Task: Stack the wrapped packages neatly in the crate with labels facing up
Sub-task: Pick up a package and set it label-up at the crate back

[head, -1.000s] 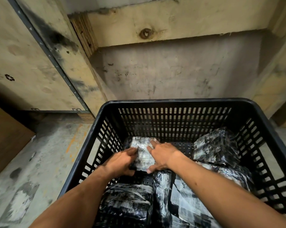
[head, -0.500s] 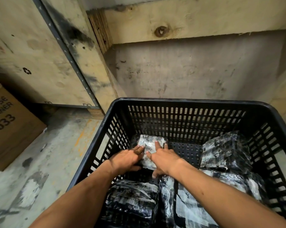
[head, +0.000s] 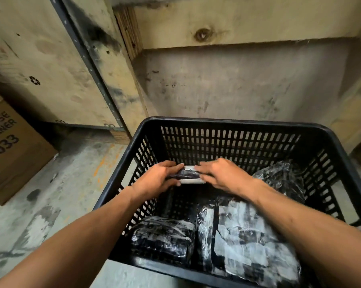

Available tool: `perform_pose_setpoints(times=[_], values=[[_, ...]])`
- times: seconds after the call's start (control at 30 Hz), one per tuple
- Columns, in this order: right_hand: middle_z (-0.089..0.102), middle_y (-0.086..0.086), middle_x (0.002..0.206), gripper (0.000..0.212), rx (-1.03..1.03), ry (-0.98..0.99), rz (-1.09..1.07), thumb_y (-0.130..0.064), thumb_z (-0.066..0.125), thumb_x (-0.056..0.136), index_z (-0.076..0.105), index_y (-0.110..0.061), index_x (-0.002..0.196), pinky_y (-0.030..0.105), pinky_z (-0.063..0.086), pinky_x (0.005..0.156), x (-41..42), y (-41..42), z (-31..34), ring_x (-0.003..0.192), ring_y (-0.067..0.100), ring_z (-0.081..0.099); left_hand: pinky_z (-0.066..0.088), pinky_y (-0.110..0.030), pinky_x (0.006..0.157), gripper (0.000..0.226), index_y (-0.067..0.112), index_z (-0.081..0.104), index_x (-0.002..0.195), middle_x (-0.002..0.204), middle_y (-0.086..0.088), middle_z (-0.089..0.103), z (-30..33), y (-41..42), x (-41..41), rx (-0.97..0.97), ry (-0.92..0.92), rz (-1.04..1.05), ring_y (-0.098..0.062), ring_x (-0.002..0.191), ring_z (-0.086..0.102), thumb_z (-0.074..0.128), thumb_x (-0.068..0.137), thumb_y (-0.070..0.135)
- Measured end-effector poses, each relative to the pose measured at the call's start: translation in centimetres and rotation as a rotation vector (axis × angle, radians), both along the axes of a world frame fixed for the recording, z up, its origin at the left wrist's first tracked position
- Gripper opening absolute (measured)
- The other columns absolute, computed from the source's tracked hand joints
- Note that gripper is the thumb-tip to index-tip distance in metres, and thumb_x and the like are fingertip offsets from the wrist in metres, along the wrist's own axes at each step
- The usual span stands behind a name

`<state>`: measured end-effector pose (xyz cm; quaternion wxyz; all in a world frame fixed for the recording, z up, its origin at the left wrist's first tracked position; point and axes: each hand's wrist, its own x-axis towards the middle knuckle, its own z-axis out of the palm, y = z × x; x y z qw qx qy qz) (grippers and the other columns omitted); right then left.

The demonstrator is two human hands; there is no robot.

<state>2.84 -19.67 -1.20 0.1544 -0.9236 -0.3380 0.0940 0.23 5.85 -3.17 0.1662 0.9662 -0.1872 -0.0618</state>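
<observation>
Hands of a person reach into a black slotted plastic crate [head: 235, 125] that stands on a stained concrete floor [head: 57, 196]. Left hand [head: 156, 180] and right hand [head: 225, 175] together hold a small wrapped package [head: 191, 175] between them, one hand at each end; the fingers of both are curled around it, the left thumb lying across its top edge. This package is raised above the crate bottom in the far-left part of the crate and is turned on edge, so that a narrow dark side with white strips along it faces the camera; whether a label shows on it cannot be told.

Three other wrapped packages lie in the crate. A dark bundle [head: 165, 239] rests in the near-left corner. Just beside it, to the right, lies a larger flat package [head: 248, 244] with a pale, printed face upward under clear film. A third bundle [head: 283, 179], glossy and dark, sits in the far-right corner behind the right forearm.

Outside the crate, a cardboard box [head: 11, 150] with printed lettering stands at the left, against plywood panels [head: 50, 59]. A wooden beam [head: 237, 21] with a knot runs above the back wall.
</observation>
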Motion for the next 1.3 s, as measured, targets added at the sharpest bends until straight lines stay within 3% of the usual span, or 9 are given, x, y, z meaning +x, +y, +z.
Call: perform_pose_setpoints(times=[0.17, 0.3, 0.47, 0.77, 0.87, 0.93, 1.07, 1.2, 1.3], values=[[0.05, 0.007, 0.158, 0.04, 0.112, 0.07, -0.049, -0.017, 0.064, 0.102, 0.067, -0.038, 0.136, 0.022, 0.031, 0.116, 0.5, 0.1, -0.9, 0.138, 0.024, 0.057, 0.036, -0.033, 0.119, 0.043, 0.008, 0.066, 0.134, 0.147, -0.017, 0.055, 0.1, -0.2, 0.0, -0.173, -0.068, 0.108, -0.03, 0.134, 0.055, 0.074, 0.092, 0.011], [0.026, 0.003, 0.172, 0.062, 0.02, 0.149, -0.03, -0.037, 0.072, 0.096, 0.045, -0.058, 0.148, 0.043, 0.027, 0.123, 1.1, -0.3, -1.6, 0.149, 0.029, 0.041, 0.034, -0.034, 0.12, 0.036, 0.004, 0.068, 0.129, 0.145, -0.019, 0.057, 0.0, -0.6, 0.4, -0.265, -0.092, 0.201, -0.032, 0.135, 0.054, 0.072, 0.093, 0.005], [0.053, 0.003, 0.148, 0.057, 0.232, 0.157, -0.084, -0.023, 0.072, 0.098, 0.055, -0.055, 0.143, 0.032, 0.034, 0.115, 2.4, -0.3, -1.6, 0.137, 0.023, 0.05, 0.037, -0.033, 0.119, 0.032, 0.004, 0.073, 0.122, 0.142, -0.016, 0.06, 0.3, -1.3, 1.0, -0.411, -0.073, 0.321, -0.028, 0.136, 0.054, 0.074, 0.09, 0.001], [0.064, -0.012, 0.124, 0.046, 0.596, 0.259, -0.204, -0.027, 0.071, 0.098, 0.061, -0.057, 0.132, 0.011, 0.047, 0.086, 2.9, -1.9, 2.5, 0.12, 0.018, 0.061, 0.043, -0.027, 0.11, 0.033, 0.029, 0.077, 0.117, 0.142, 0.003, 0.058, 5.0, -1.2, 1.3, -0.749, -0.086, 0.343, -0.008, 0.133, 0.051, 0.082, 0.085, 0.024], [0.071, -0.013, 0.127, 0.042, 0.728, 0.277, -0.267, -0.024, 0.073, 0.097, 0.068, -0.046, 0.132, 0.042, 0.049, 0.111, 2.1, -2.3, 4.5, 0.126, 0.031, 0.064, 0.037, -0.007, 0.105, 0.053, 0.047, 0.064, 0.132, 0.151, 0.003, 0.046, 6.2, -1.2, 0.7, -0.8, -0.003, 0.281, -0.008, 0.139, 0.041, 0.08, 0.086, 0.026], [0.071, -0.014, 0.128, 0.038, 0.833, 0.304, -0.286, -0.02, 0.074, 0.096, 0.072, -0.039, 0.129, 0.042, 0.046, 0.115, 1.4, -2.6, 5.9, 0.126, 0.013, 0.065, 0.043, -0.002, 0.094, 0.056, 0.05, 0.061, 0.135, 0.144, 0.001, 0.051, 7.5, -1.5, 0.6, -0.864, 0.034, 0.246, -0.01, 0.132, 0.048, 0.078, 0.089, 0.024], [0.072, -0.01, 0.128, 0.036, 0.899, 0.323, -0.299, -0.018, 0.075, 0.096, 0.072, -0.037, 0.125, 0.006, 0.045, 0.098, -0.1, -3.1, 7.9, 0.11, -0.016, 0.063, 0.045, -0.008, 0.096, 0.049, 0.043, 0.067, 0.127, 0.135, -0.006, 0.059, 9.8, -2.3, 0.8, -0.914, -0.026, 0.218, -0.017, 0.125, 0.058, 0.076, 0.09, 0.011], [0.063, -0.008, 0.139, 0.047, 0.781, 0.219, -0.297, -0.029, 0.082, 0.089, 0.07, -0.035, 0.133, 0.02, 0.036, 0.115, -1.3, -3.8, 9.2, 0.131, 0.0, 0.055, 0.044, -0.008, 0.098, 0.047, 0.024, 0.068, 0.13, 0.133, -0.012, 0.059, 11.7, -3.2, 0.3, -0.942, -0.048, 0.179, -0.007, 0.114, 0.06, 0.073, 0.09, 0.0], [0.063, -0.015, 0.139, 0.059, 0.763, 0.261, -0.266, -0.029, 0.091, 0.078, 0.071, -0.039, 0.133, 0.011, 0.034, 0.11, -1.6, -3.8, 10.6, 0.129, -0.005, 0.055, 0.046, -0.014, 0.1, 0.046, 0.013, 0.069, 0.131, 0.132, -0.012, 0.064, 12.9, -3.5, 0.0, -0.965, -0.024, 0.12, -0.016, 0.119, 0.062, 0.074, 0.088, -0.003]])
